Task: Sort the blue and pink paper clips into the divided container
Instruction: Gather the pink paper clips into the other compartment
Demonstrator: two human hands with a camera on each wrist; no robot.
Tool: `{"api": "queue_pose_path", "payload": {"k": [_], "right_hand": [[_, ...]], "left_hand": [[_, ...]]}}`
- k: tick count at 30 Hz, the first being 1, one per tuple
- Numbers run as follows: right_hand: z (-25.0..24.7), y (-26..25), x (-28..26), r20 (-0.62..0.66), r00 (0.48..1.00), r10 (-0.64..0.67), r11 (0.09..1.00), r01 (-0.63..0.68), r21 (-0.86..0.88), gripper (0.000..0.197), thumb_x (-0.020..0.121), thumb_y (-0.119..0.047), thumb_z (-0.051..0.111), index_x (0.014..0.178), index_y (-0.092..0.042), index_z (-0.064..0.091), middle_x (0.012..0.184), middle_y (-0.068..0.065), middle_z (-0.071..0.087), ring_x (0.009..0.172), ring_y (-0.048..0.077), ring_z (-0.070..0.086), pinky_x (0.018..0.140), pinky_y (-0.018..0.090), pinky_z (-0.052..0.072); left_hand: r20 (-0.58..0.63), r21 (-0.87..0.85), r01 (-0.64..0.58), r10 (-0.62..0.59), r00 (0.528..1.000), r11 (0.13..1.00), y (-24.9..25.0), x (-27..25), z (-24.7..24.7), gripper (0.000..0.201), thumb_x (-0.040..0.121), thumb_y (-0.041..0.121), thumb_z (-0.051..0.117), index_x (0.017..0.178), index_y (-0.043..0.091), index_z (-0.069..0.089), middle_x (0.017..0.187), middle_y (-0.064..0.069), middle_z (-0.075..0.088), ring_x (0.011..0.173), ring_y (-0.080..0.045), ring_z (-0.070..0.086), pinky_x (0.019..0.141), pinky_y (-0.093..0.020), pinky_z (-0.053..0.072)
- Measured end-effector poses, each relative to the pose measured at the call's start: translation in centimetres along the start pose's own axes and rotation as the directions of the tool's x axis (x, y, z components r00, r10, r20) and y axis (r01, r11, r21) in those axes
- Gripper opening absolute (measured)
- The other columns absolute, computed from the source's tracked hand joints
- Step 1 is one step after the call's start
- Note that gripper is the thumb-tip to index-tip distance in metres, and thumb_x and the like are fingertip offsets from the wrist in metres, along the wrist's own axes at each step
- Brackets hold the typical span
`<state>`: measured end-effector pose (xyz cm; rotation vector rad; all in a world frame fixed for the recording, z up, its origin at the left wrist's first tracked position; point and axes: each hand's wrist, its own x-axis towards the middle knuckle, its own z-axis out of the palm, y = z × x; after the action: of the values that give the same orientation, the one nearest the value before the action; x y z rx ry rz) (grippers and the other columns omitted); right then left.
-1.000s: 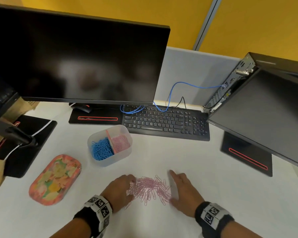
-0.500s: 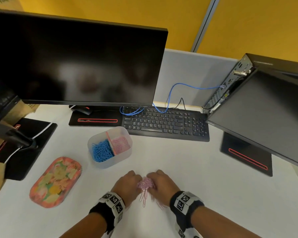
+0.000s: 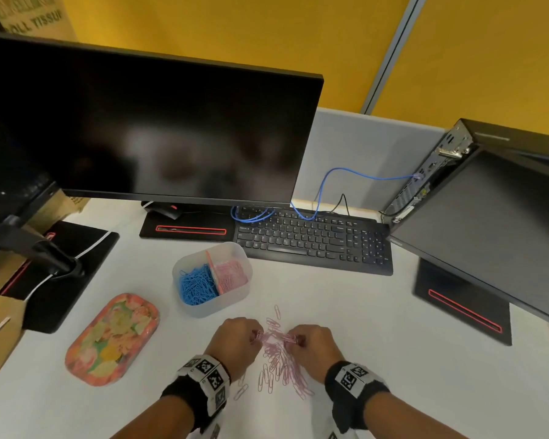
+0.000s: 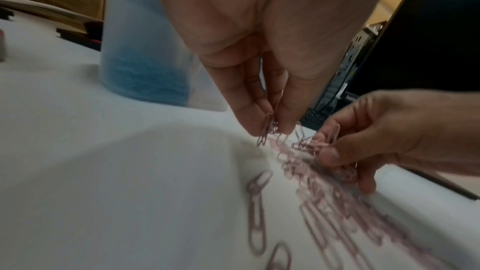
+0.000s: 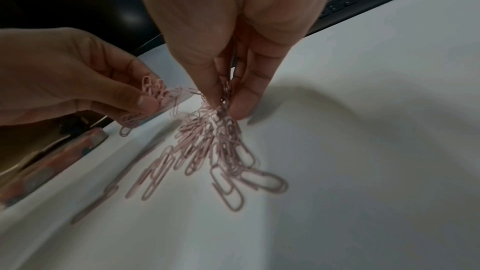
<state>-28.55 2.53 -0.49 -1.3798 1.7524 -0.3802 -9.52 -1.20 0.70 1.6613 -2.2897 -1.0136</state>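
Note:
A loose heap of pink paper clips (image 3: 278, 359) lies on the white desk between my hands. My left hand (image 3: 256, 335) pinches a small bunch of pink clips (image 4: 270, 126) between thumb and fingers. My right hand (image 3: 295, 339) pinches another bunch (image 5: 223, 98) just above the heap, and several clips dangle from it. The translucent divided container (image 3: 232, 304) stands just beyond my hands. Blue clips (image 3: 197, 286) fill its left compartment and pink clips (image 3: 232, 272) its right one.
A flowered oval tray (image 3: 113, 339) lies left of my hands. Behind the container are a black keyboard (image 3: 311, 239), a large monitor (image 3: 146, 128) and its base (image 3: 187, 229). A second monitor (image 3: 495, 223) leans in at the right. A blue cable (image 3: 324, 185) runs behind the keyboard.
My flat hands swept the spread clips into a heap, then curled. Now they have drawn slightly apart, each pinching a bunch, and loose clips have spread back over the desk.

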Motion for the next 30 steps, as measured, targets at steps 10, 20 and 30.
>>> {"api": "queue_pose_path", "payload": {"k": [10, 20, 30], "right_hand": [[-2.1, -1.6, -1.3, -0.075, 0.997, 0.022, 0.953, 0.002, 0.303, 0.012, 0.085, -0.011, 0.067, 0.080, -0.019, 0.075, 0.076, 0.014, 0.069, 0.057, 0.009, 0.058, 0.056, 0.020, 0.052], [-3.0, -8.4, 1.8, -0.169, 0.979, -0.117, 0.934, 0.166, 0.316, 0.010, 0.083, -0.009, 0.068, 0.080, -0.016, 0.073, 0.066, 0.006, 0.063, 0.055, 0.011, 0.057, 0.052, 0.018, 0.051], [-1.4, -14.9, 8.2, -0.150, 0.967, -0.204, 0.970, 0.220, 0.099, 0.014, 0.082, -0.009, 0.064, 0.090, -0.016, 0.073, 0.065, -0.002, 0.062, 0.057, 0.009, 0.056, 0.061, 0.020, 0.052]], "left_hand": [[-0.258, -0.221, 0.009, -0.067, 0.964, 0.975, 2.9, 1.4, -7.7, 0.008, 0.084, 0.019, 0.067, 0.088, 0.023, 0.073, 0.071, 0.009, 0.065, 0.068, -0.007, 0.060, 0.067, -0.017, 0.050], [-0.213, -0.038, 0.219, -0.222, 0.952, 0.975, 1.5, 5.8, -10.4, 0.023, 0.080, 0.012, 0.059, 0.099, 0.013, 0.070, 0.091, -0.009, 0.071, 0.089, -0.027, 0.066, 0.082, -0.033, 0.054], [-0.453, -0.277, 0.098, -0.220, 0.864, 0.956, -1.5, 2.5, -10.3, 0.021, 0.082, 0.007, 0.056, 0.095, 0.017, 0.069, 0.078, 0.003, 0.067, 0.074, -0.014, 0.064, 0.075, -0.026, 0.055]]}}
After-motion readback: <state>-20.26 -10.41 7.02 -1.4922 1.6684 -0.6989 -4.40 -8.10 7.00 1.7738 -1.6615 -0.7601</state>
